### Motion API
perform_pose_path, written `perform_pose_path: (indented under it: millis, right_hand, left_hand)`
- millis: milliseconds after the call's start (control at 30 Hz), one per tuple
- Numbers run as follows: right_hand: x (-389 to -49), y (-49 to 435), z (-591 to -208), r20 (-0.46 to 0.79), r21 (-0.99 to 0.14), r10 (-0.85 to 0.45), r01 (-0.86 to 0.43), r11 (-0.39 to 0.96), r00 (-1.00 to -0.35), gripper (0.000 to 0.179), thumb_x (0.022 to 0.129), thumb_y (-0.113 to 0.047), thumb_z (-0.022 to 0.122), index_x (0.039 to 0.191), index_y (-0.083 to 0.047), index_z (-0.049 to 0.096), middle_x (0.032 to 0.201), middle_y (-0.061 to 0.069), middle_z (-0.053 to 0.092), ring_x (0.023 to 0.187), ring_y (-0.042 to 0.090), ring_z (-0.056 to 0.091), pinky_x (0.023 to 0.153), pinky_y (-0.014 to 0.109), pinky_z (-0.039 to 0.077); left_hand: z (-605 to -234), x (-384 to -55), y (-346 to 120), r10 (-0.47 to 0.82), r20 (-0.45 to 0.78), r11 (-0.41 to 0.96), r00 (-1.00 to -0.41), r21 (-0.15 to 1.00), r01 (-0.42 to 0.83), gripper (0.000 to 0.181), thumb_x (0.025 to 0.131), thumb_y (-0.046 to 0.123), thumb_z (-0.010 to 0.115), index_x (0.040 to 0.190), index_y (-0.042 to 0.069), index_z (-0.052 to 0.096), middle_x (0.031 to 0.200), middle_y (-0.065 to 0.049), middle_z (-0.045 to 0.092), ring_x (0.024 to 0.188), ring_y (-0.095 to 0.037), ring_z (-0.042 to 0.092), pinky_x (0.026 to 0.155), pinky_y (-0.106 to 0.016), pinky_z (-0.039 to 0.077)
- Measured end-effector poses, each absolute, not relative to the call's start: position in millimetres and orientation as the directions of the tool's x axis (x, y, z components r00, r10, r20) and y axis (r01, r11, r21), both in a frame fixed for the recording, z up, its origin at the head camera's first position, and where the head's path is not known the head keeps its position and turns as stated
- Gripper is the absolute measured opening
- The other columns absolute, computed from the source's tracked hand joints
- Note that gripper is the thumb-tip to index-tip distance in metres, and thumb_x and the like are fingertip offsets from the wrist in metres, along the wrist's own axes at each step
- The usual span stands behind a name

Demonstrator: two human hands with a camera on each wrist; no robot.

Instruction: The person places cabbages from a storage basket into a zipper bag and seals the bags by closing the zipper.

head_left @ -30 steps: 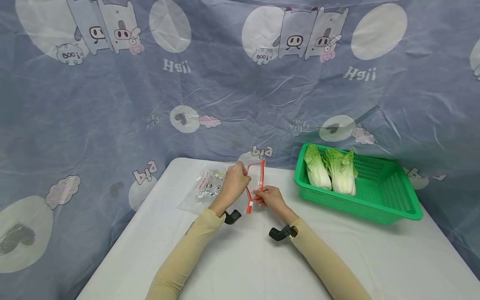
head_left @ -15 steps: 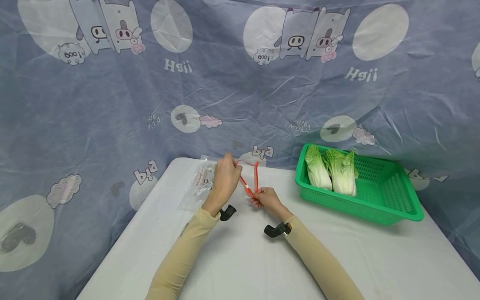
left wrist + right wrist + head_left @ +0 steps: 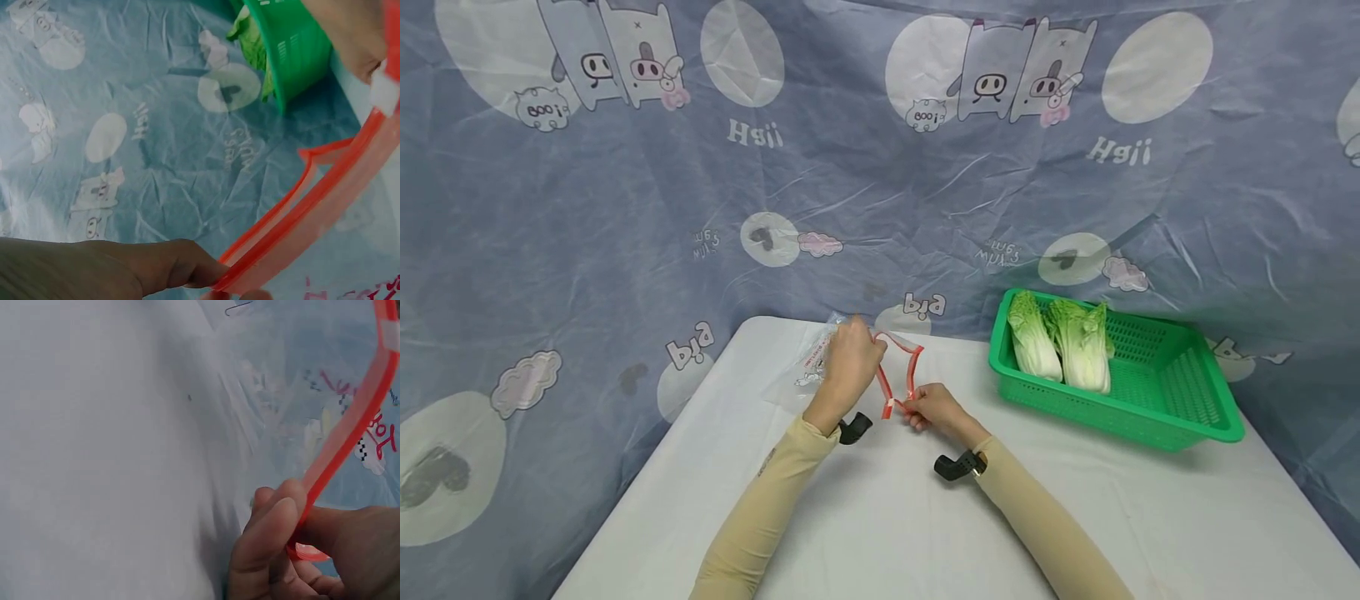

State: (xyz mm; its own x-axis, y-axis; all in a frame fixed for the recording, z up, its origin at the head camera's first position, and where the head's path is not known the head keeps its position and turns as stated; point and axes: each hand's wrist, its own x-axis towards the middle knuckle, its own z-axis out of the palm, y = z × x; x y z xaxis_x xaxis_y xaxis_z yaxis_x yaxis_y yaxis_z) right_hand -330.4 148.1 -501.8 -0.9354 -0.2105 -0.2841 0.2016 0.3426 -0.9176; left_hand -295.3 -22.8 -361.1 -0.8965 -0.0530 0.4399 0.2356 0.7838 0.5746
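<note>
A clear plastic zip bag (image 3: 790,387) with printed figures and an orange-red zip rim (image 3: 300,212) is between my hands, its mouth spread apart. My left hand (image 3: 850,358) pinches the rim on the left side; the left wrist view shows its thumb (image 3: 200,267) pressed on the red strip. At the near right part of the rim, my right hand (image 3: 936,406) pinches the strip between thumb and fingers (image 3: 262,537). A white slider (image 3: 383,94) sits on the rim close to the right hand. The bag's body trails leftward, partly hidden behind the left hand.
A green plastic basket (image 3: 1112,417) stands at the back right. Two heads of napa cabbage (image 3: 1086,354) lie in its left part. White cloth covers the table (image 3: 880,517), and a blue-grey printed curtain (image 3: 865,183) hangs right behind it.
My left hand has shifted left with its side of the rim, and the bag's mouth now gapes wider. The right hand has barely moved. The basket and cabbages are unchanged.
</note>
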Motion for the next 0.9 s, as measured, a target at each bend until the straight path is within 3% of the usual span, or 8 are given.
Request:
perform_pose_path:
  millis: [100, 167, 333, 433, 667, 767, 900]
  right_hand:
    - [-326, 155, -497, -0.274, -0.905, -0.23, 0.17, 0.389, -0.934, 0.017, 0.088, -0.013, 0.069, 0.079, -0.001, 0.062, 0.056, 0.001, 0.059, 0.047, 0.006, 0.053, 0.046, 0.019, 0.046]
    - [-325, 160, -495, -0.271, -0.893, -0.26, 0.141, 0.428, -0.927, 0.017, 0.088, -0.013, 0.069, 0.078, -0.002, 0.061, 0.055, 0.001, 0.057, 0.047, 0.007, 0.05, 0.047, 0.019, 0.044]
    - [-325, 173, -493, -0.276, -0.856, -0.343, 0.068, 0.512, -0.898, 0.017, 0.089, -0.01, 0.064, 0.075, -0.003, 0.059, 0.052, -0.001, 0.053, 0.046, 0.007, 0.046, 0.047, 0.019, 0.039]
    - [-324, 178, -492, -0.28, -0.853, -0.362, 0.057, 0.518, -0.889, 0.02, 0.091, -0.015, 0.065, 0.076, -0.003, 0.06, 0.052, -0.001, 0.055, 0.045, 0.007, 0.048, 0.047, 0.019, 0.04]
    - [-317, 186, -473, -0.277, -0.801, -0.32, 0.034, 0.597, -0.906, 0.043, 0.094, -0.04, 0.06, 0.088, 0.002, 0.068, 0.063, 0.005, 0.064, 0.051, 0.012, 0.06, 0.054, 0.029, 0.055]
    - [-312, 197, -446, -0.226, -0.753, -0.286, -0.019, 0.658, -0.931, 0.044, 0.094, -0.041, 0.061, 0.093, 0.003, 0.069, 0.068, 0.009, 0.066, 0.057, 0.018, 0.066, 0.06, 0.035, 0.058]
    - [-306, 223, -397, -0.125, -0.774, -0.238, -0.056, 0.631, -0.963, 0.038, 0.094, -0.033, 0.062, 0.1, 0.004, 0.067, 0.084, 0.019, 0.069, 0.074, 0.03, 0.07, 0.067, 0.037, 0.06]
  left_hand:
    - [-366, -296, -17, 0.027, 0.363, 0.778, -0.932, 0.578, 0.247, 0.031, 0.076, 0.005, 0.068, 0.06, 0.011, 0.043, 0.054, -0.002, 0.044, 0.051, -0.018, 0.042, 0.044, -0.033, 0.039]
    - [-369, -296, -14, 0.096, 0.286, 0.739, -0.953, 0.621, 0.261, 0.033, 0.078, 0.005, 0.067, 0.058, 0.012, 0.042, 0.049, 0.0, 0.044, 0.045, -0.015, 0.047, 0.041, -0.028, 0.039]
    - [-375, -295, -7, 0.197, 0.123, 0.598, -0.973, 0.771, 0.218, 0.017, 0.085, 0.005, 0.065, 0.074, 0.005, 0.052, 0.05, -0.004, 0.057, 0.038, -0.016, 0.06, 0.038, -0.023, 0.044]
    - [-379, -297, -4, 0.196, 0.121, 0.573, -0.973, 0.791, 0.214, 0.012, 0.085, 0.005, 0.064, 0.083, 0.002, 0.053, 0.056, -0.008, 0.061, 0.037, -0.014, 0.059, 0.038, -0.023, 0.045]
    - [-388, -306, -3, 0.149, 0.138, 0.573, -0.979, 0.795, 0.2, 0.007, 0.084, 0.002, 0.062, 0.082, 0.001, 0.055, 0.056, -0.008, 0.061, 0.035, -0.012, 0.058, 0.04, -0.023, 0.047]
    - [-390, -309, -5, 0.142, 0.137, 0.544, -0.98, 0.816, 0.194, 0.006, 0.084, 0.001, 0.061, 0.082, 0.0, 0.055, 0.056, -0.009, 0.062, 0.036, -0.013, 0.059, 0.04, -0.025, 0.05]
    - [-391, -312, -8, 0.142, 0.136, 0.498, -0.98, 0.846, 0.189, 0.005, 0.084, -0.001, 0.06, 0.084, -0.003, 0.055, 0.056, -0.01, 0.062, 0.037, -0.015, 0.06, 0.042, -0.029, 0.053]
